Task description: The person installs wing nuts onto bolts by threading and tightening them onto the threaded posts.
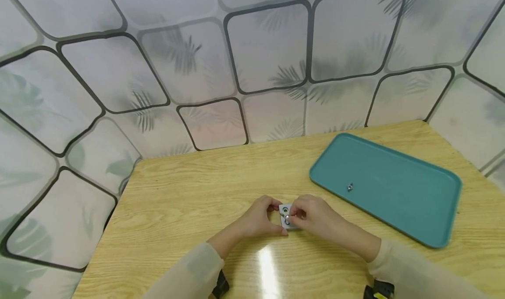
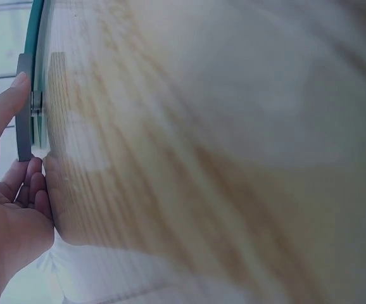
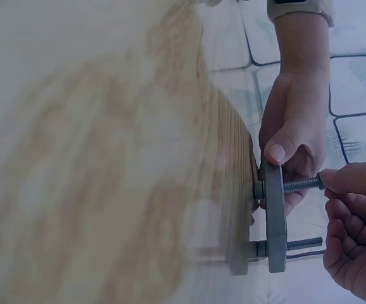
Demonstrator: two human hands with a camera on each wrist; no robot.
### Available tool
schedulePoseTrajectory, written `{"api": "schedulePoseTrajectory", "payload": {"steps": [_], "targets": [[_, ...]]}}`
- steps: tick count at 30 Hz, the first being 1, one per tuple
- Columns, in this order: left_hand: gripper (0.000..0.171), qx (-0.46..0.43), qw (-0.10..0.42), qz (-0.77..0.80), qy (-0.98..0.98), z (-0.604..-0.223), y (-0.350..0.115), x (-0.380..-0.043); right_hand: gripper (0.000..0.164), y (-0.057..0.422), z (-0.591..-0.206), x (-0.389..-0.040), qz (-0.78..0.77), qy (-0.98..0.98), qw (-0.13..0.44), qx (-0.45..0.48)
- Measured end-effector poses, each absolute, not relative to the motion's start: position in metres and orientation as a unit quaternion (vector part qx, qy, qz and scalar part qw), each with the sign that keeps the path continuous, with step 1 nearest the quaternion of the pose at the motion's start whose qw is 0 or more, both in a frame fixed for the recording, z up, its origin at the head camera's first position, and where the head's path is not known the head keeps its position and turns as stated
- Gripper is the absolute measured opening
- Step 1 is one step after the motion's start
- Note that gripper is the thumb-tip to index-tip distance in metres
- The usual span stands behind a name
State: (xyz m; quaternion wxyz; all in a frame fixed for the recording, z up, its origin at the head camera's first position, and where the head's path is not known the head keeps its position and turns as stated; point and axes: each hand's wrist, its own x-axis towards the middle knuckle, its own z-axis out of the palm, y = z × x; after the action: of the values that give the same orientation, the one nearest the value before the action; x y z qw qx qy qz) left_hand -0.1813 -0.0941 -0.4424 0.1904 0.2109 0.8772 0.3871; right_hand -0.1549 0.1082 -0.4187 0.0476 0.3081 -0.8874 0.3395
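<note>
A small grey metal plate [image 1: 282, 222] stands just above the wooden tabletop, raised on bolt heads. Two threaded bolts pass up through it in the right wrist view, one nearer bolt [image 3: 304, 243] with its end bare and another bolt [image 3: 300, 185] beside it. My left hand [image 1: 260, 218] grips the plate by its edges, between thumb and fingers. With thumb and fingertips, my right hand [image 1: 317, 215] pinches a small metal nut [image 3: 322, 181] at the tip of the second bolt. The fingers mostly hide this nut, so its exact shape cannot be told.
A teal tray [image 1: 402, 180] lies to the right on the wooden table [image 1: 189, 193]. Near its front left edge sits one small metal piece [image 1: 350, 187], looking like a wing nut. Patterned curtain panels [image 1: 268, 49] stand behind the table and at its sides.
</note>
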Motion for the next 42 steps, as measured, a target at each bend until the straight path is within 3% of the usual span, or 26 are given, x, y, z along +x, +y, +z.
{"api": "schedulePoseTrajectory", "payload": {"steps": [8, 24, 32, 42], "targets": [[0.063, 0.212, 0.191, 0.392, 0.875, -0.443, -0.094, -0.181, 0.015, 0.106, -0.417, -0.15, 0.35, -0.894, 0.047, 0.277], [0.064, 0.207, 0.191, 0.4, 0.872, -0.445, -0.095, -0.181, 0.016, 0.094, -0.406, -0.143, 0.335, -0.921, -0.007, 0.2], [0.064, 0.208, 0.192, 0.396, 0.874, -0.445, -0.095, -0.182, 0.014, 0.098, -0.404, -0.143, 0.314, -0.923, 0.027, 0.221], [0.065, 0.214, 0.188, 0.393, 0.874, -0.444, -0.094, -0.182, 0.01, 0.111, -0.417, -0.154, 0.343, -0.884, 0.059, 0.311]]}}
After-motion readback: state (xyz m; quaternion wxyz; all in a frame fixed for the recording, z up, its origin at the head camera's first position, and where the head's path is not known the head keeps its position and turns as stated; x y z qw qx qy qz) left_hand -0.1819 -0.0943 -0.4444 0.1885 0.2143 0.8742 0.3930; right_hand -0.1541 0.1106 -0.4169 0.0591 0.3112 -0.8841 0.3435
